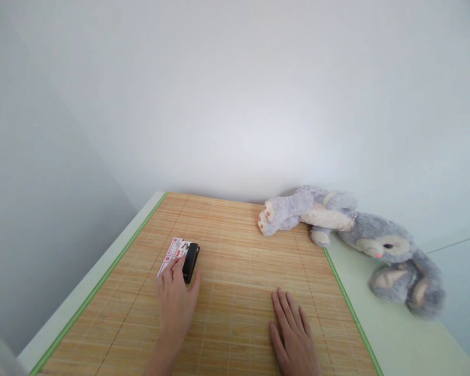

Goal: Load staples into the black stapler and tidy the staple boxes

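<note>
A black stapler (190,262) lies on the bamboo mat (238,245), left of the middle. Beside it on the left is a flat white card or pack with red print (175,248), partly covered by fingers. My left hand (176,295) reaches over the near end of both. Its index finger is at the stapler's left side, the thumb stands off to the right, and the other fingers lie over the printed card. Whether the index finger presses on the stapler is hard to see. Flat on the mat at the right rests my right hand (295,337), fingers stretched out, holding nothing.
A grey plush rabbit (337,219) lies along the back right, its feet on the mat and its head on the pale table (399,334). Green edging (352,310) borders the mat. A white wall (227,104) rises directly behind.
</note>
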The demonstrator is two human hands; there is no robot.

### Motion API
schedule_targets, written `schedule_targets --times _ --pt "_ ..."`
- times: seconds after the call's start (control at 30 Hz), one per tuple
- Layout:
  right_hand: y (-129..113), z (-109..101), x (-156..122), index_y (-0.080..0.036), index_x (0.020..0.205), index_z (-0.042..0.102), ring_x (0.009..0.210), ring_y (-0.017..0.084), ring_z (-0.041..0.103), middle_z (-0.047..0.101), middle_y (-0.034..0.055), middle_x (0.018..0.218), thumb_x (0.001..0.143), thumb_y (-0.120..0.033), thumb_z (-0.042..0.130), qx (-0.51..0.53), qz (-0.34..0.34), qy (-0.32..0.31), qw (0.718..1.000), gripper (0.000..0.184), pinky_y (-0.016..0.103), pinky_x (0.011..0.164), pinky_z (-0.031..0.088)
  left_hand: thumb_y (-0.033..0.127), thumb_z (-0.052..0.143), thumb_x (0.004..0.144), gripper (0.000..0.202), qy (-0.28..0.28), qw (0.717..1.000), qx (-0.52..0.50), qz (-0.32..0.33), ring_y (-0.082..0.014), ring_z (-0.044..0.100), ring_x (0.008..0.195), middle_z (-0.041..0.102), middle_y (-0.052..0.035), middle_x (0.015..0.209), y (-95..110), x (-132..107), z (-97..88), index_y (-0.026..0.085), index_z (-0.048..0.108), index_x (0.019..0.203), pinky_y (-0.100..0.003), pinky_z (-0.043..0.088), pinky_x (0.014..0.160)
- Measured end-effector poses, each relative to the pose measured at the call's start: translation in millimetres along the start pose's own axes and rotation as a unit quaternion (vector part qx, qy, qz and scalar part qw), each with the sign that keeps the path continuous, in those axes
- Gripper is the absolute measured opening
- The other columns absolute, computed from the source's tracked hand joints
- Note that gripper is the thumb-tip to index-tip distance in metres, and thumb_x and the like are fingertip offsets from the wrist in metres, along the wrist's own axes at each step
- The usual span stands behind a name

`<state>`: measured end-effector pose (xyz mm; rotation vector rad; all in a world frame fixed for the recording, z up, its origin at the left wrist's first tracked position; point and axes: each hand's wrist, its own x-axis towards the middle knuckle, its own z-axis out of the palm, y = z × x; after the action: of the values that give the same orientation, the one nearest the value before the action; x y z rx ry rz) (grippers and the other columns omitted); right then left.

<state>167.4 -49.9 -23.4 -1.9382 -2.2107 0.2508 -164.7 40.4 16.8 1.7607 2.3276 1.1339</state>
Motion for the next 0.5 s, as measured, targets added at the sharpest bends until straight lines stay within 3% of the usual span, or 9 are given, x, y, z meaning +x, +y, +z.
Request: schedule_targets --times 0.1,0.27,0.37,0.5 --pt "7.3 5.3 -0.3 -0.040 0.165 0.008 0.157 0.033 0.027 0.027 -0.0023 0.170 0.103 -0.041 0.043 0.025 -0.001 0.011 1.000 0.071 0.066 0.124 0.028 0.038 0.059 0.092 0.058 -0.046 0.996 -0.067 -0.042 -0.0377 0.043 0.141 0.054 -0.0162 0.146 -6.1 18.0 10.4 0.018 0.049 0.146 -0.062 0.030 0.121" --pt "8.5 18.0 11.1 -0.033 0.161 0.038 0.154 0.037 0.034 0.040 0.0039 0.165 0.100 -0.042 0.048 0.099 0.021 0.047 0.994 0.062 0.070 0.123 0.026 0.032 0.056 0.088 0.055 -0.081 0.981 -0.151 -0.088 -0.0324 0.059 0.122 0.061 -0.0156 0.133 -13.5 16.7 24.8 0.016 0.051 0.140 -0.056 0.045 0.110" --pt "-18.6 17.4 33.3 -0.024 0.150 0.055 0.151 0.036 0.039 0.050 0.0103 0.158 0.099 -0.043 0.053 0.205 0.014 0.066 0.976 0.055 0.063 0.123 0.035 0.036 0.061 0.084 0.055 -0.104 0.966 -0.206 -0.113 -0.0327 0.058 0.123 0.061 -0.0150 0.130 -8.1 7.6 31.4 0.016 0.056 0.135 -0.054 0.047 0.109" --pt "-80.8 -1.2 80.1 -0.026 0.148 0.055 0.144 0.028 0.049 0.055 0.0091 0.154 0.101 -0.042 0.053 0.350 -0.014 0.038 0.936 0.050 0.051 0.122 0.041 0.042 0.067 0.079 0.056 -0.147 0.930 -0.297 -0.160 -0.0354 0.063 0.115 0.065 -0.0169 0.117 13.2 -11.3 50.6 0.012 0.059 0.126 -0.059 0.048 0.106"
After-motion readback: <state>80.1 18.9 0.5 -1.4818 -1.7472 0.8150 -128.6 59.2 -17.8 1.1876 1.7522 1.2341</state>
